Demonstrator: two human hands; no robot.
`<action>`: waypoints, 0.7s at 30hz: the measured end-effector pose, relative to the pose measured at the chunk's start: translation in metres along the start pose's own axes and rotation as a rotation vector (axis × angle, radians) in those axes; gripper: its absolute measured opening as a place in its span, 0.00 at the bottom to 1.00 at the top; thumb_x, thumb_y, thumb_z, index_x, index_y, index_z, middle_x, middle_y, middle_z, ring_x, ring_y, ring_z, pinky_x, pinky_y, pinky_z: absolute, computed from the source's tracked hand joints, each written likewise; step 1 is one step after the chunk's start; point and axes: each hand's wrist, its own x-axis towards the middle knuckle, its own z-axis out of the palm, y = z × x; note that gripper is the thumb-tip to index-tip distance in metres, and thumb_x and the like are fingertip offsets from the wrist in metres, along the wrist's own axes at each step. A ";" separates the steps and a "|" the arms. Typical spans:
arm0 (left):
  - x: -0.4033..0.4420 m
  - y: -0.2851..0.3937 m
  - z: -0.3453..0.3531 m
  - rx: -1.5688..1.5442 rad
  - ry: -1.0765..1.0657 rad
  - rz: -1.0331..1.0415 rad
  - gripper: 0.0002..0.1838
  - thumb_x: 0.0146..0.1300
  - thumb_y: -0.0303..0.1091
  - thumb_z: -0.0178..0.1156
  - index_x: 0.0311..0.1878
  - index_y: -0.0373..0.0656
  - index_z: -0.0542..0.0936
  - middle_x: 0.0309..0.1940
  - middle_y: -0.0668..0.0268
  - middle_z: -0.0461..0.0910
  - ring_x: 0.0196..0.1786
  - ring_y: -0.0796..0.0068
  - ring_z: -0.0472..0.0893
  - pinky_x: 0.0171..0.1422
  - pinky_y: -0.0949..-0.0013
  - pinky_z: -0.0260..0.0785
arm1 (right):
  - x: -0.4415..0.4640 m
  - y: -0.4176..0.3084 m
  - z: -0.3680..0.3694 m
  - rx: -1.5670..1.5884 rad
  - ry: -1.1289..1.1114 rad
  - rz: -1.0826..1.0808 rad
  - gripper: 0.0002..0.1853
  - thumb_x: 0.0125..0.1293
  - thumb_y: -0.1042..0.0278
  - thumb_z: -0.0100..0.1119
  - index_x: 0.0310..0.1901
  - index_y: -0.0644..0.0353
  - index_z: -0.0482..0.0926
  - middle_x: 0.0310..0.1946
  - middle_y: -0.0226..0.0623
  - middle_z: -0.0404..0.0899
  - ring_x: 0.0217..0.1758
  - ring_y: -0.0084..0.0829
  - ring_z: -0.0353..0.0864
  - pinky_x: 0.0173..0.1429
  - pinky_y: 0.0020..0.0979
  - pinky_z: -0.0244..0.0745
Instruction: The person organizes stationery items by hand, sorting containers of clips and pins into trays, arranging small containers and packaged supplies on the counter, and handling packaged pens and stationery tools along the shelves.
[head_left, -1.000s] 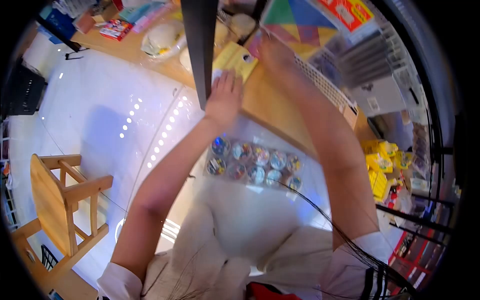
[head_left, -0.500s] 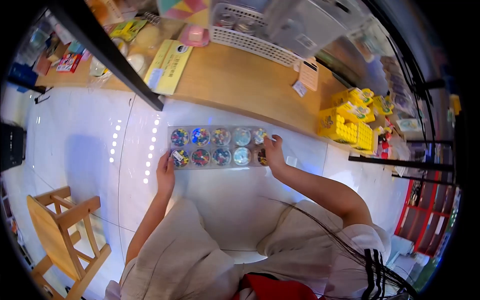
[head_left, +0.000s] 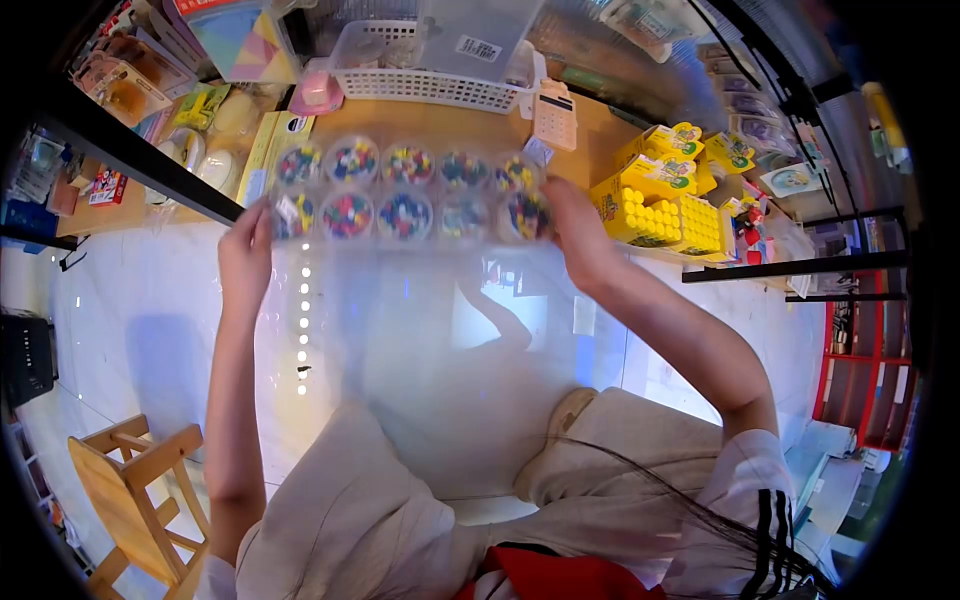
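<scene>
A clear plastic tray (head_left: 385, 240) is held up level over the near edge of the wooden shelf. Two rows of round tubs fill it, each with small multicoloured bits like beads; a white label sits on the front left tub (head_left: 293, 215). My left hand (head_left: 246, 245) grips the tray's left end, fingers closed on its edge. At the opposite end my right hand (head_left: 578, 225) is closed round the tray's right edge, its fingertips partly hidden. The tray is slightly blurred.
On the wooden shelf (head_left: 400, 118) stand a white perforated basket (head_left: 430, 88), a pink calculator (head_left: 555, 115) and yellow boxes (head_left: 650, 205). A black metal post (head_left: 150, 150) slants down at the left. A wooden chair (head_left: 130, 500) stands on the tiled floor at lower left.
Both hands have raised the tray and moved it forward and a little left, from over the floor to over the shelf edge. The head view has also shifted somewhat.
</scene>
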 end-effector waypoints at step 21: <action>0.074 -0.031 0.066 0.093 0.083 0.088 0.15 0.64 0.34 0.51 0.50 0.37 0.77 0.38 0.46 0.79 0.43 0.53 0.80 0.48 0.64 0.70 | 0.122 0.055 -0.047 -1.261 0.266 -0.575 0.27 0.50 0.66 0.63 0.55 0.55 0.72 0.52 0.40 0.72 0.55 0.41 0.70 0.57 0.38 0.68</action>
